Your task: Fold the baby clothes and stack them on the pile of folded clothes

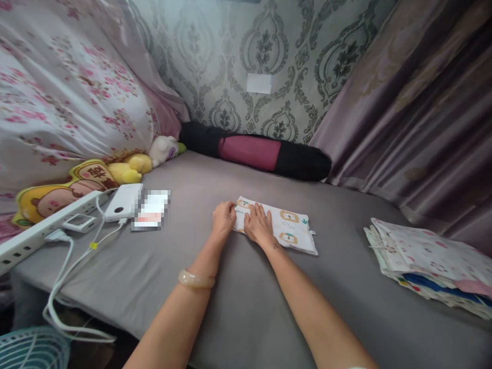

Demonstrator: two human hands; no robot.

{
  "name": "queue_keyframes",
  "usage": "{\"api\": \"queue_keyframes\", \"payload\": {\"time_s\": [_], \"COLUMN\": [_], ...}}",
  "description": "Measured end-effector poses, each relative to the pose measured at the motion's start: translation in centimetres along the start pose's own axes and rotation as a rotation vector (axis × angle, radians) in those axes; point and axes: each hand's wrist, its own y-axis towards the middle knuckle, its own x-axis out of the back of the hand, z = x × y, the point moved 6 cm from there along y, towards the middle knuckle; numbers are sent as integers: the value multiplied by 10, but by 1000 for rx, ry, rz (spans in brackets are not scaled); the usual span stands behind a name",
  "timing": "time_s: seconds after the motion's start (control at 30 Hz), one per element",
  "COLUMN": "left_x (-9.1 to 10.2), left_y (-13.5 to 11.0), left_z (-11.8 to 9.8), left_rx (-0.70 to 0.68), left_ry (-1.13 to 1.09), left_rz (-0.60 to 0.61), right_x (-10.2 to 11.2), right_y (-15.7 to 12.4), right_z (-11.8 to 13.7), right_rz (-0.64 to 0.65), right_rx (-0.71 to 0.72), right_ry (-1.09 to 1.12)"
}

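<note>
A folded white cloth (pixel 295 224) with tan and green printed figures lies flat on the grey bed sheet, a small tag showing at its right edge. My left hand (pixel 224 219), with a pale bangle (pixel 196 280) on the forearm, is closed at the cloth's left edge; its fingertips are partly hidden. Flat on the left part of the cloth rests my right hand (pixel 259 224), fingers stretched out and nothing gripped in them.
To the right sits a stack of folded printed fabrics (pixel 426 261). A black and maroon roll (pixel 249 151) lies along the wall. At left are a power strip (pixel 34 233), a white power bank (pixel 123 201), cables and plush toys (pixel 130 166). A blue basket (pixel 34 348) stands below.
</note>
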Motion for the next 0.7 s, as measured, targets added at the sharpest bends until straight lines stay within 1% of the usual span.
{"api": "queue_keyframes", "payload": {"time_s": [0.2, 0.43, 0.7], "left_x": [2, 2, 6], "left_y": [1, 2, 3], "left_z": [1, 5, 8], "left_rx": [24, 27, 65], "left_ry": [11, 9, -13], "left_rz": [5, -11, -30], "right_x": [2, 2, -1], "right_y": [2, 7, 11], "right_z": [2, 22, 25], "right_rz": [38, 37, 39], "right_rx": [-16, 19, 2], "right_ry": [15, 23, 18]}}
